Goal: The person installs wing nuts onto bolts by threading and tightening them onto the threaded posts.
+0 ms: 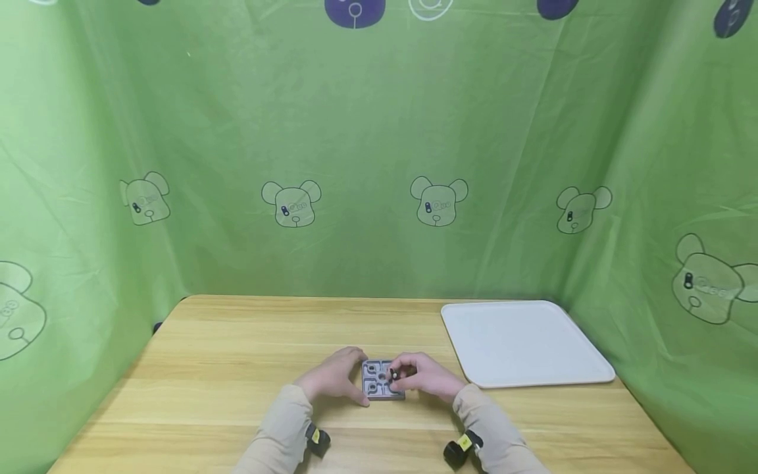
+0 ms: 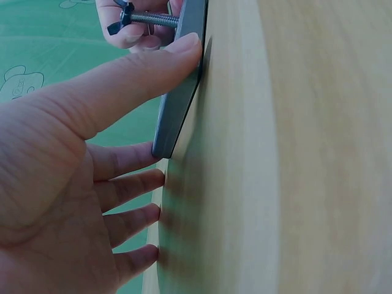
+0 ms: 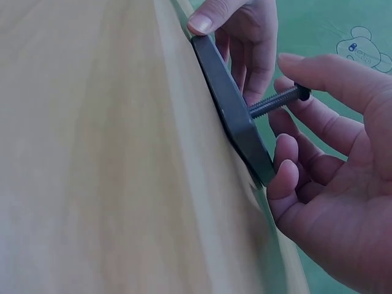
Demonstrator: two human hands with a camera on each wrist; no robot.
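So there's a grey square plate point(image 1: 379, 388) with recesses in its top, lying on the table right between the two hands. A screw point(image 3: 274, 102) stands up out of its right half — can't tell which recess it sits in, since the fingers cover that spot. The thread shows between the plate and the dark winged head point(image 2: 124, 15).

The right hand point(image 1: 429, 376) has thumb and forefinger curled round that head, one on each side, with only a narrow space for it between them. Can't tell how firm the grip is. Its lower fingers are bent in by the plate's right end, and they look to be touching it.

The left hand point(image 1: 334, 376) holds the plate from the other side — thumb on the near left corner, forefinger at the far left corner, so the left edge sits between them. Those two are spread about as wide as the plate. The remaining fingertips are down on the table beside it.

Both arms are in beige sleeves point(image 1: 275, 428), with a small black camera point(image 1: 318, 442) at each wrist. The table point(image 1: 237, 368) is light wood, with a white tray point(image 1: 521, 342) on it to the far right. Green cloth point(image 1: 355, 99) with bear faces hangs behind and on both sides.
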